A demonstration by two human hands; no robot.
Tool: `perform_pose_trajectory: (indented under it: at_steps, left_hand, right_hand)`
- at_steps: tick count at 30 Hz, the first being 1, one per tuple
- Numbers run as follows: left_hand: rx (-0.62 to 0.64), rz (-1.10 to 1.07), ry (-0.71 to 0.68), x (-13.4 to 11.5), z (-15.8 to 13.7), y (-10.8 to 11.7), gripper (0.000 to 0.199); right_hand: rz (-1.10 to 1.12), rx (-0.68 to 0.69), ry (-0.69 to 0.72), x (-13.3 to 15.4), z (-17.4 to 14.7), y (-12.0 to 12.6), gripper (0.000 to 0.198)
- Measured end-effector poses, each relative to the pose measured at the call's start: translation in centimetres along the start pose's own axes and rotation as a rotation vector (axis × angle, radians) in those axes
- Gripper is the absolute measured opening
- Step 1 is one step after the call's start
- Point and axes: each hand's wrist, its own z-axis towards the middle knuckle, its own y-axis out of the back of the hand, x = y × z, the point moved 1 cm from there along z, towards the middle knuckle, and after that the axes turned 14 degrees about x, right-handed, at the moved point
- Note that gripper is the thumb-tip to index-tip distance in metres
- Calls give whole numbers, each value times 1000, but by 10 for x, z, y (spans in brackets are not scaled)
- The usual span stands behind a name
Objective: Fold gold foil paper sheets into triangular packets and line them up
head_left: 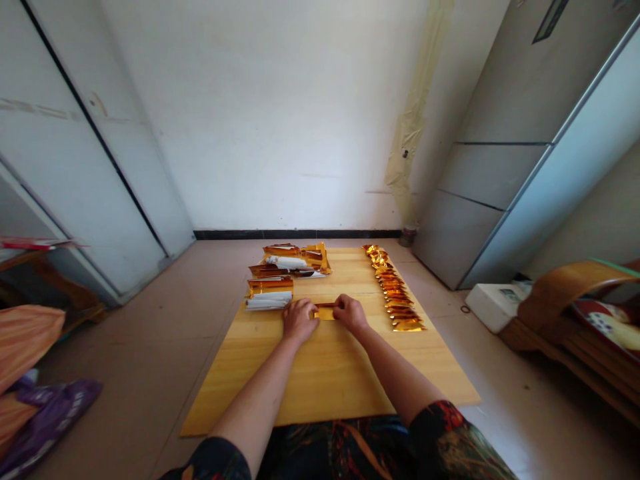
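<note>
A small piece of gold foil paper (327,313) lies on the wooden board, with a darker folded strip along its far edge. My left hand (300,320) is closed on the paper's left end, fingers bent. At the right end, my right hand (351,313) pinches the same paper. Just beyond my left hand are stacks of gold foil sheets (273,287) and curled white-backed paper (269,301). To the right, a row of folded gold foil pieces (397,297) runs away from me, one close behind another.
The wooden board (340,373) lies in front of my lap. More foil bundles (295,251) sit at its far left. A refrigerator (480,153), a white box (495,305) and wooden furniture (565,313) stand right. A purple bag (60,413) is at left.
</note>
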Motion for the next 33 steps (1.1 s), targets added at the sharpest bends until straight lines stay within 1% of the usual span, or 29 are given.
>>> perform_pose_trajectory:
  at_steps: [2,3,4,6,10,15,18,22,24,26,28,30,33]
  left_hand:
    - [-36,-7,-26,0,-2,0,17]
    - [-53,-12,-35,0,-3,0,15]
    - [-68,-16,-42,0,-3,1,14]
    - [-91,-23,-59,0,-4,1,14]
    - [-123,-27,-115,3,-3,-1,18]
    - [-163,-4,-168,7,-1,-6,21]
    - [-158,38,-187,7,-4,-6,23]
    - [-146,63,-194,4,-9,-4,22]
    - [-147,61,-196,3,-11,-3,18]
    - [-151,56,-194,2,-11,-3,11]
    - [-156,47,-182,2,-11,-3,11]
    - [-153,35,-172,2,-11,-3,8]
    - [-134,22,-160,1,-11,-2,3]
  right_hand:
    - [-66,-170,38,-2,-6,2,21]
    - [-105,-224,51,-3,-9,4,25]
    - [-142,-244,61,-3,-10,5,29]
    - [-208,-220,82,-3,-12,7,31]
    - [-300,-142,104,-1,-14,10,18]
    - [-367,-159,107,-2,-14,11,13]
    - [-381,-149,102,-2,-14,13,12]
    - [-380,-116,55,0,-13,16,11]
    - [-361,-96,31,0,-12,17,12]
    - [-302,-71,-17,0,-11,17,19]
    - [-216,-11,-88,-2,-10,17,24]
    - [-151,56,-144,-3,-10,16,23]
    - [-139,94,-128,-3,-11,17,19]
